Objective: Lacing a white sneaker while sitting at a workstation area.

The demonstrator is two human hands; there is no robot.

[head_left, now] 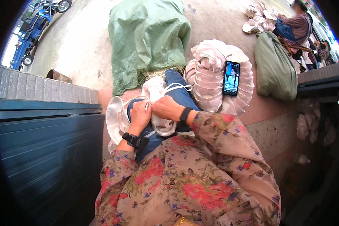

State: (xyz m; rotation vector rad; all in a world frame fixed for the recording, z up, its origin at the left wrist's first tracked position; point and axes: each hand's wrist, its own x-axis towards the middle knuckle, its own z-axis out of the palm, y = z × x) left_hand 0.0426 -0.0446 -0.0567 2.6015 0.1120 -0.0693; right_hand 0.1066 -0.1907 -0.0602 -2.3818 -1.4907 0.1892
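A white shoe upper (153,89) lies across my lap on my blue trousers. White shoelaces (179,86) loop out from it to the right. Over its middle my two hands meet, fingers pinched close together. My left hand (140,115) is closed on a lace near the eyelets. My right hand (167,108) is closed on the lace right beside it; the fingertips partly hide the lace. Another pale, curved shoe piece (114,115) hangs at my left knee. Below my hands, more white shoe material (164,126) shows between my wrists.
Bundled pale shoe uppers (204,84) stand at my right, a lit phone (231,79) resting on them. A green sack (148,35) lies ahead, another (275,67) farther right. Beyond sits a person (295,24) by a shoe pile. Left are a blue door (49,158) and three-wheeler (31,34).
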